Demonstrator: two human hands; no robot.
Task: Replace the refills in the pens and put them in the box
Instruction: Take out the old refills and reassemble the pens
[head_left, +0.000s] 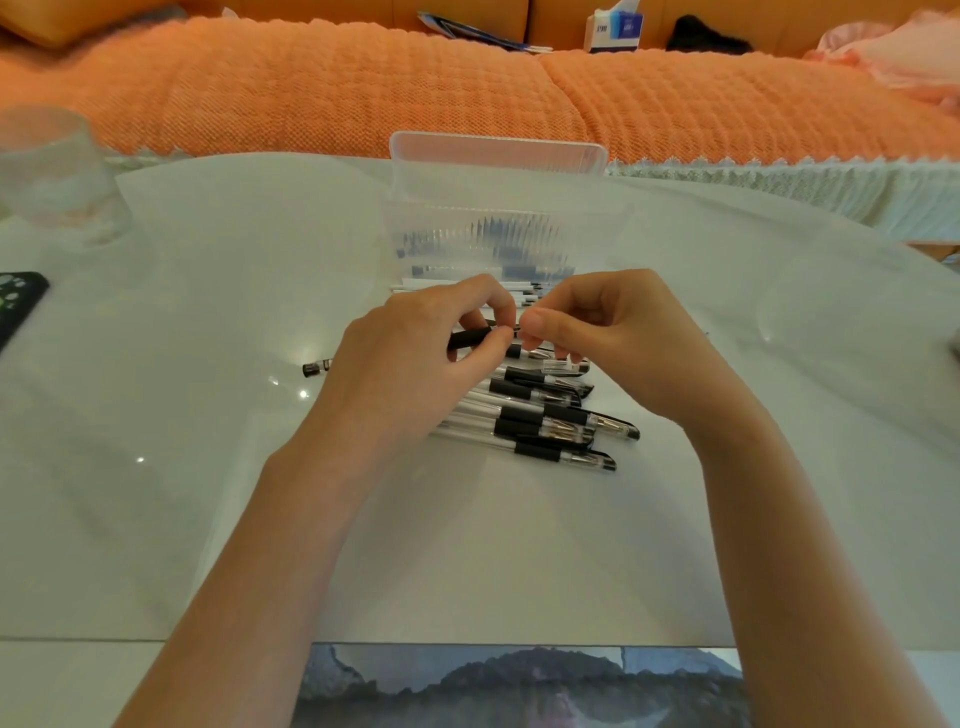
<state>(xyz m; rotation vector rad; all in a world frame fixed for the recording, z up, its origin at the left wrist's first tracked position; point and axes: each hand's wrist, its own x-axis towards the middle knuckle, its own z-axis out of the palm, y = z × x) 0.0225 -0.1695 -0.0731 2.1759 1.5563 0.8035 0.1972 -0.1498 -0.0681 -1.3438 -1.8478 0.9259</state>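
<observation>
While the left hand (415, 358) grips 1 pen (470, 338) with its fingers curled round the black grip section, the right hand (613, 338) pinches the front end of the same pen between thumb and forefinger. The 2 hands meet fingertip to fingertip above the middle of the table (208, 519). The remaining right-hand fingers are curled inward; what else they hold, if anything, cannot be determined.

- Held pen: roughly level, lying left to right, raised above the table. A black end piece (317, 367) shows past the left side of the left hand, in line with the barrel.
- Pile of pens (545, 421): clear barrels with black grips, lying side by side and partly overlapping on the table directly beneath and nearer than the hands, tips toward the right edge.
- Refills (462, 285): thin white sticks lying flat just behind the hands, touching or almost touching the front wall of the box.
- Box (498, 228): clear ribbed plastic, toward the far edge, with dark pen shapes visible through its wall. Its lid (498, 150) stands upright behind it.

A phone (15, 306) lies at the left edge – a clear glass (52, 166) stands at the far-left corner.
</observation>
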